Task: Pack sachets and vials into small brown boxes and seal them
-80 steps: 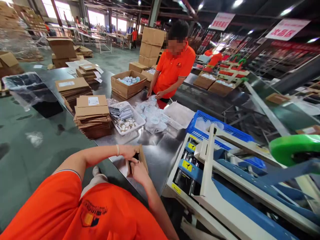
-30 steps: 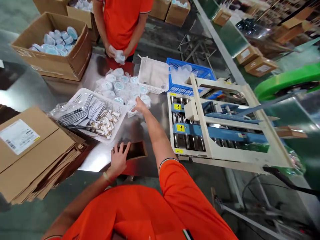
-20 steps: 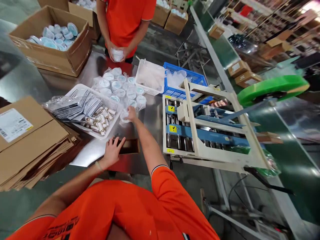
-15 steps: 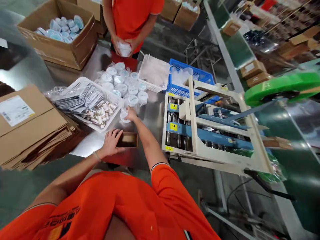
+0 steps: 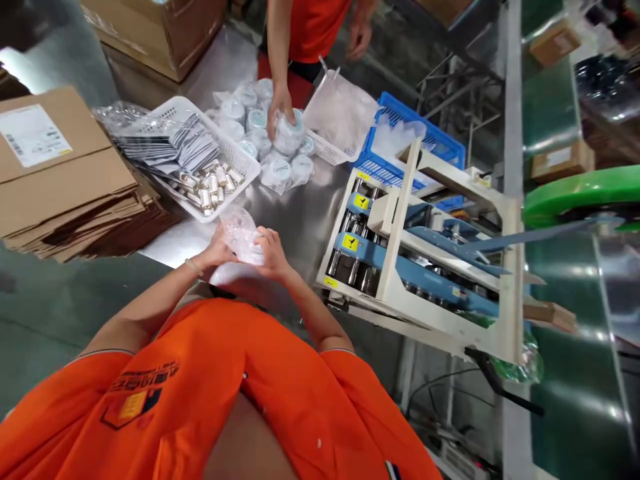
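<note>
My left hand [image 5: 218, 249] and my right hand [image 5: 273, 255] are closed from both sides around a wrapped jar [image 5: 243, 239], white under crinkled clear plastic, near the table's front edge. Below it shows a pale, smooth surface [image 5: 235, 272] that I cannot identify; the small cardboard box is not discernible. Beyond my hands lies a group of similar wrapped jars [image 5: 277, 172] with round printed lids. To their left stands a white perforated basket [image 5: 204, 217] with folded leaflets [image 5: 193, 143] and several small white-and-gold pieces [image 5: 214, 189].
A co-worker's hand [image 5: 281, 115] grips one wrapped jar. Flattened cartons [image 5: 60, 180] are stacked at left, with a large carton [image 5: 170, 40] behind. A white basket [image 5: 336, 157] and blue crate [image 5: 456, 155] stand behind the roller machine [image 5: 385, 267] on my right.
My right hand has brought a wrapped jar back from the group, and my left hand has left the small box to grip it. The co-worker now reaches into the group. The view has shifted.
</note>
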Demonstrator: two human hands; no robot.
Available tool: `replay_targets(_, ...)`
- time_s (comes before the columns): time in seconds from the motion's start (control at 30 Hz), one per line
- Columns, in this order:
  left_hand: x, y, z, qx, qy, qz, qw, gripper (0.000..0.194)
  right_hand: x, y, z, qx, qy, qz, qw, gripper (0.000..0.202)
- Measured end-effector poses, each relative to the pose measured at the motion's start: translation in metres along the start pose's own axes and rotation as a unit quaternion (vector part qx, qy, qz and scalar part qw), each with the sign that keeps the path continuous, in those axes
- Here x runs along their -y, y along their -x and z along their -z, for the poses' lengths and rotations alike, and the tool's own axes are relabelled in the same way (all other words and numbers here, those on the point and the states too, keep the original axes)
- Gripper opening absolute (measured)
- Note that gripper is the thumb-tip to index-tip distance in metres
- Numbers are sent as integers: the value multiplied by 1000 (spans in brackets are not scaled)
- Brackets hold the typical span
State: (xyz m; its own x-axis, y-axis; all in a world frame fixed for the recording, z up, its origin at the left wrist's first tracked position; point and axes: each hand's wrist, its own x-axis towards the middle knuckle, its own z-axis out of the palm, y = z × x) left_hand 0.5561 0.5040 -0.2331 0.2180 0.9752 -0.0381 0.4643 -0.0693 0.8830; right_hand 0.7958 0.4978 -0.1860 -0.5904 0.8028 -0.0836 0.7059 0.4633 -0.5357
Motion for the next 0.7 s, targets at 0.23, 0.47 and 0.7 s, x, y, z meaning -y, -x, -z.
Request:
replay_targets(0.23, -9, -2, 9, 26, -51, -84, 995, 104, 9, -19, 11, 79, 60, -30, 995, 78)
replay_targets(0.47, -13, 0, 8, 81, -118, -119, 983, 74, 24, -29, 1, 153, -137, -59, 977, 19)
replay_targets(0.7, -16, -3, 9, 175, -102, -149, 968, 34, 22, -149, 50, 198, -99, -106, 969, 20)
